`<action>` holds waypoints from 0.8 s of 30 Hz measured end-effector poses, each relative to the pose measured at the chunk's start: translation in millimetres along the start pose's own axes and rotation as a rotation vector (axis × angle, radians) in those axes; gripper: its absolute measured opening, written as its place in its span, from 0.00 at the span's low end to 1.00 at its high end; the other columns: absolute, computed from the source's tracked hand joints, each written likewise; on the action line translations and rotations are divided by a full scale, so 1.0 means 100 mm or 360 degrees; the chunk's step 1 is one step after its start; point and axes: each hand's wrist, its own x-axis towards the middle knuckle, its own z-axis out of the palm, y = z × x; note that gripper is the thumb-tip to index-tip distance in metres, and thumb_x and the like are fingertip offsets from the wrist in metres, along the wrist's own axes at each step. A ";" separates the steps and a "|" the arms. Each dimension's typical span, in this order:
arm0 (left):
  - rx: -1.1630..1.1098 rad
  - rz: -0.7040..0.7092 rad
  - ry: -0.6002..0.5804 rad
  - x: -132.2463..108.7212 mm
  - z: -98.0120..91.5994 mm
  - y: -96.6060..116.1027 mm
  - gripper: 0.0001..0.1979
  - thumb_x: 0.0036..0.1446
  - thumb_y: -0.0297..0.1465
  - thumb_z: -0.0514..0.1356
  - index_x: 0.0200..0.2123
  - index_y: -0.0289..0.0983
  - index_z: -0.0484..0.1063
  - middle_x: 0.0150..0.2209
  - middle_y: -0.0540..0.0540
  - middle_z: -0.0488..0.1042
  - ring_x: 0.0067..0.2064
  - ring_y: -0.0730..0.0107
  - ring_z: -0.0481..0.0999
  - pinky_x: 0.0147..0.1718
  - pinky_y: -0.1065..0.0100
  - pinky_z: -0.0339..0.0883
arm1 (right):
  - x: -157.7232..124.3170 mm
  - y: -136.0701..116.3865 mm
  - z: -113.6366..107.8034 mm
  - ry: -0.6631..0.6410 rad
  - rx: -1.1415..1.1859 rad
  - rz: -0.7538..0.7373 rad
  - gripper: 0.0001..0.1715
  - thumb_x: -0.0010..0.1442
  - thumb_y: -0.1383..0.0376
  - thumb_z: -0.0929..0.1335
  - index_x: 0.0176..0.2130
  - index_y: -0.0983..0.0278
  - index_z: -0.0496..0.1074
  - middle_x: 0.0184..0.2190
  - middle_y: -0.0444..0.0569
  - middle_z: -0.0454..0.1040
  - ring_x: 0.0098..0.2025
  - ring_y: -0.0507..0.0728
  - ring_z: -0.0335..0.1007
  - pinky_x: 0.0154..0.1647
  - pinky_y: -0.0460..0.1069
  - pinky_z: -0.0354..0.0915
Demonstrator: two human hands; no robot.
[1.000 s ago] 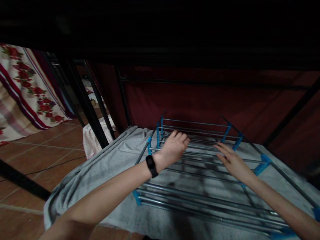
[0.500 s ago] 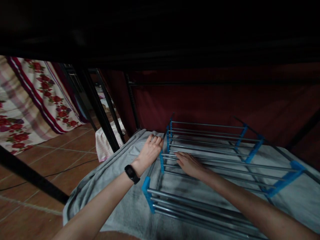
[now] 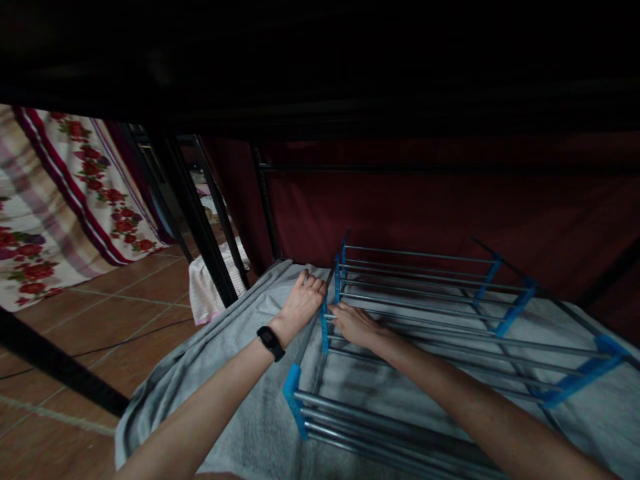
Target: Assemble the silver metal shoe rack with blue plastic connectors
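Note:
A shoe rack of thin metal tubes and blue plastic brackets (image 3: pixel 583 375) lies on a grey blanket (image 3: pixel 235 400). My left hand (image 3: pixel 306 299), with a black watch (image 3: pixel 271 342) on its wrist, has its fingers curled at the rack's left side, by a blue bracket (image 3: pixel 325 331). Just to its right, my right hand (image 3: pixel 354 325) is closed around a metal tube close to where it meets that same bracket. The fingertips of both hands are partly hidden. Nearest me, another blue bracket (image 3: pixel 293 400) joins several tubes at the rack's front left corner.
Low overhead runs a dark bunk frame, with black posts (image 3: pixel 197 217) at the left. A maroon cloth (image 3: pixel 425 207) hangs behind the rack. Brown floor tiles (image 3: pixel 135 320) and a floral curtain (image 3: pixel 95 180) are at the left. A striped cloth (image 3: pixel 205 287) hangs beyond the post.
My right hand has slid left along the tube toward the bracket and closed more. My left hand has hardly moved. The rack's right end sits slightly farther right in view.

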 end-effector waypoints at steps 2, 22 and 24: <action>-0.0427 -0.0215 0.0001 -0.05 0.12 -0.01 0.17 0.61 0.20 0.48 0.45 0.33 0.73 0.42 0.38 0.75 0.46 0.57 0.73 0.59 0.49 0.54 | 0.00 -0.01 -0.01 -0.0006 -0.0006 -0.0037 0.19 0.68 0.68 0.57 0.55 0.62 0.65 0.49 0.53 0.72 0.48 0.59 0.72 0.44 0.50 0.65; -0.2969 -0.0774 -0.0204 -0.24 0.60 0.09 0.29 0.41 0.37 0.74 0.48 0.37 0.75 0.40 0.46 0.79 0.45 0.59 0.77 0.50 0.59 0.69 | 0.04 -0.03 -0.17 -0.0047 -0.0057 -0.0047 0.16 0.70 0.62 0.57 0.48 0.63 0.69 0.43 0.56 0.77 0.44 0.61 0.75 0.39 0.50 0.64; -0.2984 -0.0771 -0.0204 -0.25 0.62 0.08 0.26 0.42 0.37 0.73 0.46 0.36 0.76 0.39 0.46 0.80 0.46 0.59 0.77 0.51 0.59 0.68 | 0.05 -0.02 -0.19 -0.0050 -0.0062 -0.0039 0.16 0.71 0.61 0.57 0.49 0.63 0.68 0.42 0.55 0.78 0.44 0.61 0.75 0.38 0.50 0.63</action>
